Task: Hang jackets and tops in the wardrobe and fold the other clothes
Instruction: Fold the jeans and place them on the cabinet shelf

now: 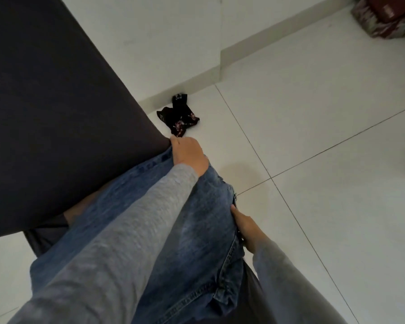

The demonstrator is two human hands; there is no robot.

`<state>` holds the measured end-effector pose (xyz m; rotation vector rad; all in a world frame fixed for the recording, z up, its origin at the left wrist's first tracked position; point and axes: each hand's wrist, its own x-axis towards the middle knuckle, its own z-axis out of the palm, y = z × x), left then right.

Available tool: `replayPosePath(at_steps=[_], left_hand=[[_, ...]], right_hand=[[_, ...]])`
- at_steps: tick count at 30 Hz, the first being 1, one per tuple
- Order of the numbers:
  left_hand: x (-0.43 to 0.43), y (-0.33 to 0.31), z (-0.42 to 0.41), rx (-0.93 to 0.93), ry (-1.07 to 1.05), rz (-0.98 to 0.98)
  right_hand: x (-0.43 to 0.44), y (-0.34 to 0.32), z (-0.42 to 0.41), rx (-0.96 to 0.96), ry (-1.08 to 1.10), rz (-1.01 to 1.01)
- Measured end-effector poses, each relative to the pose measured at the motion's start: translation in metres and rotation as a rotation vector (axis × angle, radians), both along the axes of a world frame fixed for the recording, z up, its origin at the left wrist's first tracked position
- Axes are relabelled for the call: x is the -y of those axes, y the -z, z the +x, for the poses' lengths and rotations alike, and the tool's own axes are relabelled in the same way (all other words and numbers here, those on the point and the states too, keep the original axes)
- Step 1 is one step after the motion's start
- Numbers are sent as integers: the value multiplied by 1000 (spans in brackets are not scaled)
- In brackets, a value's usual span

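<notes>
A pair of blue jeans hangs bunched between my arms, running from the middle of the view down to the bottom. My left hand grips the far end of the jeans, right against the edge of a large dark grey surface. On the right side my right hand holds the folded denim edge, its fingers tucked behind the cloth. Both arms wear grey sleeves. A small crumpled black garment with a reddish print lies on the floor just beyond my left hand.
White floor tiles fill the right half. A white wall with a skirting runs diagonally behind the black garment. A patterned red-and-grey object sits in the top right corner. Dark cloth hangs below the grey surface.
</notes>
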<state>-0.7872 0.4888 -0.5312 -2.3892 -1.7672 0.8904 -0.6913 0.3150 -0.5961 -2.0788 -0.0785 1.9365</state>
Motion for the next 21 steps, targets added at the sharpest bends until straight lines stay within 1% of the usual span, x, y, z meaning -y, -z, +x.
replayPosePath(at_steps=[2, 3, 7, 9, 11, 13, 14, 16, 17, 19, 21], left_hand=[[-9, 3, 0, -5, -1, -8], [-12, 3, -1, -12, 2, -14], [-11, 4, -3, -17, 23, -100], [-10, 3, -5, 47, 46, -163], [-9, 1, -8, 199, 69, -148], [-2, -7, -11, 417, 65, -78], [3, -18, -11, 545, 30, -73], [11, -27, -9, 810, -181, -200], [13, -41, -8, 907, -280, -261], [15, -70, -8, 1014, -373, -369], [16, -105, -9, 1079, -437, -502]], right_hand=[[-4, 0, 3, -24, 105, 15], [-6, 1, 4, 1, 131, 27], [-12, -5, 10, 205, 211, 37], [-14, -17, 14, 270, 273, 56], [-16, -28, 22, 320, 320, 103], [-15, -47, 31, 365, 404, 164], [-15, -63, 36, 381, 462, 209], [-15, -76, 41, 387, 562, 291], [-17, -93, 43, 372, 603, 322], [-20, -124, 44, 289, 672, 386], [-24, -157, 42, 135, 709, 467]])
